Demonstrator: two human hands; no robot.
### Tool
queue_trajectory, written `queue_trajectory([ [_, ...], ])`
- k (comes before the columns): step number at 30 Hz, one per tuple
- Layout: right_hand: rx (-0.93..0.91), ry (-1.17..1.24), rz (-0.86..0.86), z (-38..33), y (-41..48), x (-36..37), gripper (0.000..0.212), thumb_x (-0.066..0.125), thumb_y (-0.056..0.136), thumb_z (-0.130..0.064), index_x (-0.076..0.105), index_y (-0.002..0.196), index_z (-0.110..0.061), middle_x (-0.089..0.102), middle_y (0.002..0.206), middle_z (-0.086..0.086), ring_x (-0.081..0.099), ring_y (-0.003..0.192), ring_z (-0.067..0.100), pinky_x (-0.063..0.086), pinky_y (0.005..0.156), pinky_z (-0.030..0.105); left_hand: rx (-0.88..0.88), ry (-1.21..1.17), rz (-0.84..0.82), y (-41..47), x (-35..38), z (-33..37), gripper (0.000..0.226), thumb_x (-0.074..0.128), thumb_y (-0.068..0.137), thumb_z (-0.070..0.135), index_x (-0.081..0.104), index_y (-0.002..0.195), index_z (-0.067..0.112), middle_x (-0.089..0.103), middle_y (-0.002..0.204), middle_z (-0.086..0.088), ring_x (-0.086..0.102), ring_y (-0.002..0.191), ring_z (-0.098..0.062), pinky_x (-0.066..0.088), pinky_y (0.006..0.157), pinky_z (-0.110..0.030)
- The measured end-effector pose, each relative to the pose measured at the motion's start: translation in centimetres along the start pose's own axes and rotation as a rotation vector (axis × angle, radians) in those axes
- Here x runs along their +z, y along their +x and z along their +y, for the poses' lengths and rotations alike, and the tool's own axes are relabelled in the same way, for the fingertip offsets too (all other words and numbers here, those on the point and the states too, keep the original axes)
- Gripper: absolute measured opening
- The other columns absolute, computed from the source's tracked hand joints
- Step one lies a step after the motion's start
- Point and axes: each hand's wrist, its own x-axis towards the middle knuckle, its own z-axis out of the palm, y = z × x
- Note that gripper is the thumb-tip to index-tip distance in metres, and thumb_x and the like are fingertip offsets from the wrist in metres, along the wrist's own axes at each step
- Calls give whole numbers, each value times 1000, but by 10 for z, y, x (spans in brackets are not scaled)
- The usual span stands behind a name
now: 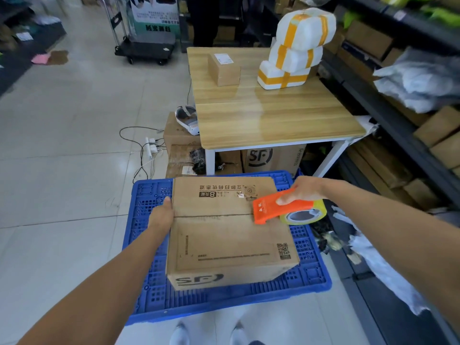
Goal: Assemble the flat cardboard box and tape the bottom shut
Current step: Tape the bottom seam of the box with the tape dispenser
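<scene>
A brown cardboard box printed with SF stands assembled on an upturned blue plastic crate. Its two upper flaps are folded down and meet in a seam across the middle. My left hand presses flat against the box's left side at the seam. My right hand grips an orange tape dispenser carrying a roll of yellowish tape. The dispenser's flat front edge rests on the right end of the seam.
A wooden table stands just beyond the crate, holding a small sealed box and stacked white foam parcels. Shelving with cartons runs along the right. Cables and a power strip lie on the floor to the left. My shoes touch the crate's near edge.
</scene>
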Motion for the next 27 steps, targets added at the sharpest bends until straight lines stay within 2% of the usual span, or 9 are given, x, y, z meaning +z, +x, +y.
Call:
queue_trajectory([
  [4, -16, 5, -19, 7, 2, -4, 57, 61, 73, -71, 63, 82, -15, 63, 86, 3, 61, 79, 20, 47, 83, 34, -8, -21, 7, -3, 4, 12, 72, 19, 99, 53, 55, 120, -5, 57, 109, -22, 53, 94, -31, 37, 81, -34],
  [7, -58, 15, -32, 2, 6, -2, 53, 60, 74, -71, 60, 75, -18, 61, 80, 0, 59, 73, 18, 44, 77, 32, -32, 49, 7, -13, 10, 16, 83, 40, 89, 62, 37, 139, -5, 55, 123, -20, 54, 111, -35, 45, 95, -42],
  [9, -77, 7, -31, -4, 9, -1, 49, 60, 74, -70, 56, 71, -21, 57, 76, -3, 56, 70, 14, 42, 75, 30, -5, 210, 68, -26, 16, 21, 91, 47, 89, 56, 11, 150, -1, 29, 151, -21, 35, 135, -41, 32, 109, -51],
  [11, -92, -4, -30, -9, 13, 0, 49, 60, 74, -71, 55, 70, -22, 56, 75, -4, 54, 69, 12, 40, 75, 29, 121, 484, 135, -43, 24, 29, 89, 40, 92, 57, 1, 152, 5, 3, 160, -18, 7, 147, -38, 9, 118, -53],
  [13, -105, -23, -35, -13, 16, 0, 50, 60, 73, -72, 56, 71, -22, 56, 75, -4, 54, 69, 12, 40, 74, 28, 316, 643, 45, -54, 40, 33, 84, 28, 94, 59, -3, 153, 9, -9, 161, -13, -10, 148, -31, -7, 117, -49],
  [15, -113, -44, -37, -16, 17, 0, 51, 61, 71, -73, 57, 75, -22, 58, 79, -4, 56, 71, 13, 41, 71, 27, 396, 685, -89, -63, 57, 35, 82, 20, 95, 61, -13, 152, 13, -19, 159, -8, -20, 146, -27, -14, 116, -47],
  [20, -126, -34, -23, -14, 14, 2, 56, 60, 74, -71, 58, 79, -15, 56, 79, 0, 54, 68, 15, 38, 64, 25, 404, 755, -137, -60, 66, 35, 81, 12, 93, 65, -21, 149, 16, -28, 156, -6, -28, 144, -26, -18, 114, -48],
  [24, -126, 29, 6, -2, 7, 3, 67, 56, 71, -77, 54, 81, -10, 53, 81, 7, 50, 68, 20, 36, 69, 30, 410, 764, -159, -56, 64, 34, 81, 9, 92, 66, -22, 149, 16, -28, 156, -6, -28, 144, -25, -16, 117, -49],
  [27, -124, 96, 19, 9, -1, 5, 63, 59, 73, -73, 59, 77, -10, 60, 78, 4, 56, 67, 19, 41, 73, 30, 425, 775, -186, -57, 65, 39, 81, 9, 92, 65, -22, 149, 16, -28, 156, -6, -29, 144, -25, -16, 117, -48],
])
